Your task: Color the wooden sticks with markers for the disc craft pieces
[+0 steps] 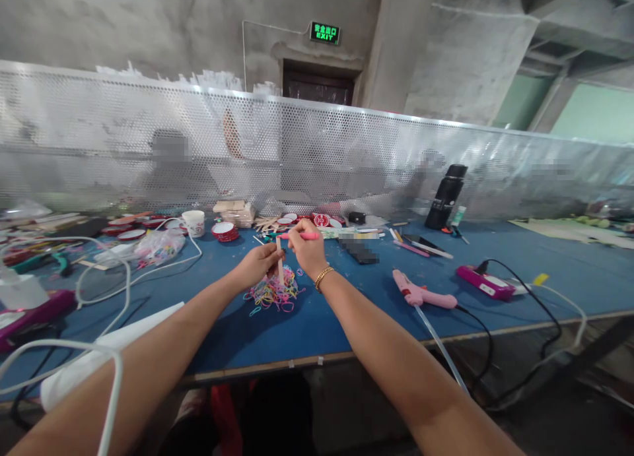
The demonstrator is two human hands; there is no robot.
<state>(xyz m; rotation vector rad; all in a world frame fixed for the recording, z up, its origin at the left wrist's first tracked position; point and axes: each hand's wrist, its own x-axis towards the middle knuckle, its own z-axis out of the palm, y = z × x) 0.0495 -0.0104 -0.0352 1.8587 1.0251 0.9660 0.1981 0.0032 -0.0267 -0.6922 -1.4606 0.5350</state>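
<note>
A flat, pale wooden stick (280, 263) is gripped nearly upright by the left hand (260, 266), a slim pink pen (310, 235) by the right hand (306, 251), above tangled, stringy loops (270, 295); smooth blue worktop (302, 334) is exposed between loops and front edge (307, 361).

Green exit sign (325, 33) lit up on the wall (148, 20) — black bottle (444, 198) by the perforated panel (317, 146), plus a paper cup (193, 225) on the blue worktop (347, 311).

High on the wall (148, 20) ahead of you, the green-lettered exit sign (325, 33) reads "安全出口" above "EXIT"; the pale marking on the black bottle (446, 197) is too small for you to read.
</note>
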